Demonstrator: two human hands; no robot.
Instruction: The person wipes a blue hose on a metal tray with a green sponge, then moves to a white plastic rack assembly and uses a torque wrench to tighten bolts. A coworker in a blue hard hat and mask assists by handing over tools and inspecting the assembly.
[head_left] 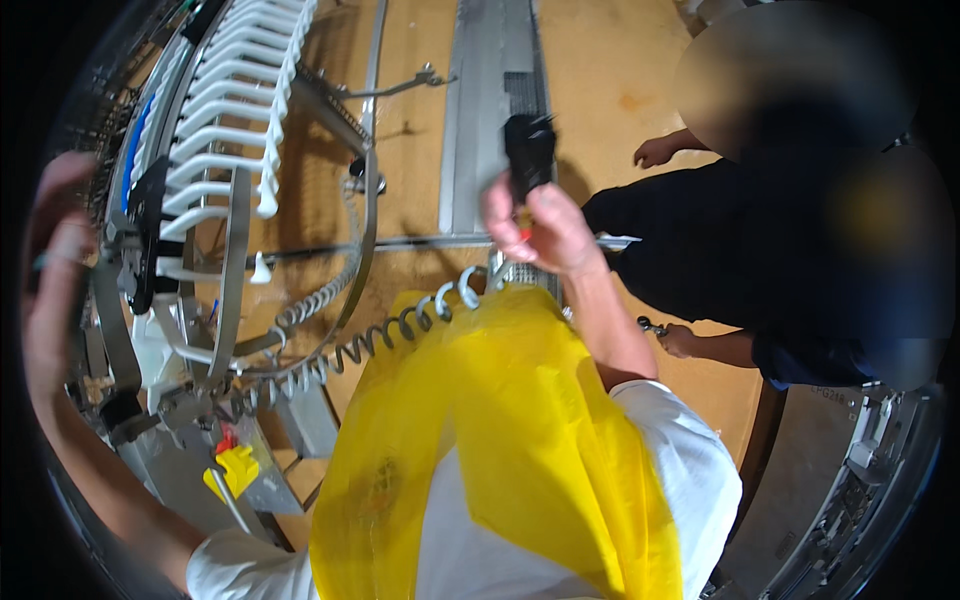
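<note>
My right hand [548, 228] is raised in front of me, closed round a black hand tool [530, 150] that points away from me. Motion blurs the tool's far end, and small brass and red parts show by my fingers. A grey coiled hose [400, 326] stretches from the machine at left toward this hand; where it joins the tool cannot be made out. At the far left rim my left hand [60, 245] is up beside the machine's black bracket [150, 235]. Its fingers look apart, though blurred, and nothing shows in them.
A rack of curved white arms [228, 135] fills the upper left. Below hang a yellow tag [235, 470] and metal bars. Close on my right stands a person in dark clothing [740, 250], a metal tool [653, 327] in one hand. Metal machinery [830, 480] lines the lower right.
</note>
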